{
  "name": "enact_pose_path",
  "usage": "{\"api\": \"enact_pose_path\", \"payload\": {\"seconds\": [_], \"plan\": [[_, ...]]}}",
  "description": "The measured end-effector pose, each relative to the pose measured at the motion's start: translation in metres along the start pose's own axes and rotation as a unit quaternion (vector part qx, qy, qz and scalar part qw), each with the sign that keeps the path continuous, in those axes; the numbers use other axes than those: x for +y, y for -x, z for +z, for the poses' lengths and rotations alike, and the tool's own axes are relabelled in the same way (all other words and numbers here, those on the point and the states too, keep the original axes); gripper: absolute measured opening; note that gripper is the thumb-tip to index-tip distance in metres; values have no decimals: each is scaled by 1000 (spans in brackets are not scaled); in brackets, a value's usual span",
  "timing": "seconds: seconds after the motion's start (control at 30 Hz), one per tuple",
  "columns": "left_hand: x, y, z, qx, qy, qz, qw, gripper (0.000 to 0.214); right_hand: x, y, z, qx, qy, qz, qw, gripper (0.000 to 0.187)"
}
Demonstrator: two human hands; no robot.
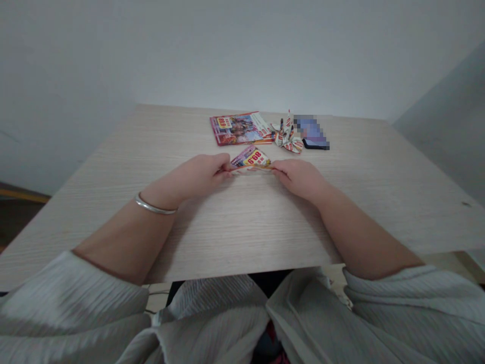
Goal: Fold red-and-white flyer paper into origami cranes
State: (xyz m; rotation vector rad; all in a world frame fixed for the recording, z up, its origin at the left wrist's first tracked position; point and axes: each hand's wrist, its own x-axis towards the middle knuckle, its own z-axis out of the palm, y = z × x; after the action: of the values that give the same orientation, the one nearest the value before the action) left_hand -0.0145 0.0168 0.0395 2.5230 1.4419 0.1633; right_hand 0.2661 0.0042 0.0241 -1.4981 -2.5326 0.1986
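A folded piece of printed paper (251, 157) in purple, yellow and white with red figures is stretched between both hands, a little above the table's middle. My left hand (202, 174), with a silver bangle at the wrist, pinches the paper's left end between thumb and fingers. At the opposite end, my right hand (299, 178) grips the right corner the same way. The paper's near edge is folded over and shows a pale strip. Some of the fingertips are hidden behind the paper and the knuckles.
Beyond the hands lies a stack of colourful printed leaflets (238, 129). Touching its right side is a folded paper figure (288, 136) with pointed tips. A phone (313, 134), its screen blurred, rests farther right. The pale wooden table (242, 227) meets a white wall at its far edge.
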Motion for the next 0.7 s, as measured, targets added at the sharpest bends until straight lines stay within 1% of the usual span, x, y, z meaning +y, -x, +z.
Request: {"api": "enact_pose_path", "payload": {"seconds": [0.1, 0.2, 0.27, 0.33, 0.43, 0.5, 0.53, 0.6, 0.7], "plan": [[1, 1, 2, 28, 28, -46, 998, 27, 2, -2, 1, 19, -18, 47, 999, 33], [6, 0, 9, 78, 61, -81, 992, 30, -2, -7, 6, 50, -69, 87, 993, 30], [12, -2, 14, 106, 61, -99, 988, 39, -11, -9, 9, 63, -72, 118, 988, 36], [18, -3, 18, 121, 34, -95, 988, 50, -21, -10, 10, 64, -34, 149, 986, 47], [24, -5, 22, 115, -29, -87, 989, 64, -33, -11, 9, 47, 16, 159, 986, 60], [24, -6, 23, 101, -54, -85, 990, 62, -34, -11, 9, 34, 38, 160, 986, 65], [23, -6, 23, 97, -61, -85, 990, 57, -33, -12, 9, 29, 46, 158, 986, 65], [21, -5, 23, 92, -71, -82, 990, 51, -28, -12, 11, 26, 58, 152, 986, 59], [14, -2, 21, 71, -104, -70, 990, 50, -18, -13, 16, 33, 74, 134, 988, 49]]}}
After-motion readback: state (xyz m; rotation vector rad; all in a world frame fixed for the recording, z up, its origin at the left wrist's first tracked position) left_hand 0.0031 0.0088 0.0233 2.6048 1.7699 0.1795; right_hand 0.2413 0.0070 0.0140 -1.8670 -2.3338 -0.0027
